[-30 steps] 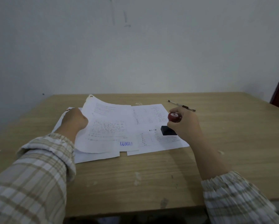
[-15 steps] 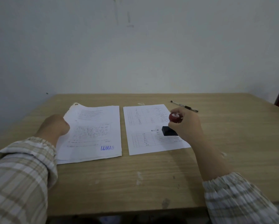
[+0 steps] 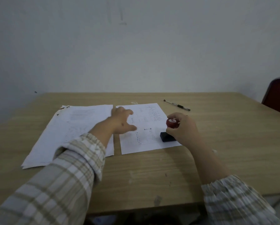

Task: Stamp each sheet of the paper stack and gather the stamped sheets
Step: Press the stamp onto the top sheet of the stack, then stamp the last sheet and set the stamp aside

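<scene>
The step in hand looks like stamping the next sheet. The right hand [image 3: 182,129] grips the stamp [image 3: 169,133] by its round red knob, with the fingers curled round it. The dark block of the stamp sits on the near right part of the right sheet [image 3: 145,129], so it seems to be pressing there, or about to.

The left hand [image 3: 122,121] reaches across from the left. Its fingers are spread and mostly straight, and it holds nothing. It is over the left edge of the right sheet, but it is blurred, so I cannot tell if it touches the paper or hangs just above it. The left arm, in a checked sleeve [image 3: 74,159], lies across the near right corner of the left pile [image 3: 74,127].

The left pile looks like the gathered sheets. It lies just beside the right sheet, with a thin strip of tabletop [image 3: 152,176] between them. Any stamp mark on it is hidden by the arm.

Next, I think the left hand should hold the right sheet flat so it does not slip. Then the right hand can push the stamp straight down and lift it off. After that the sheet can go onto the left pile.

A pen [image 3: 176,105] lies on the far right side, well apart from both hands.
</scene>
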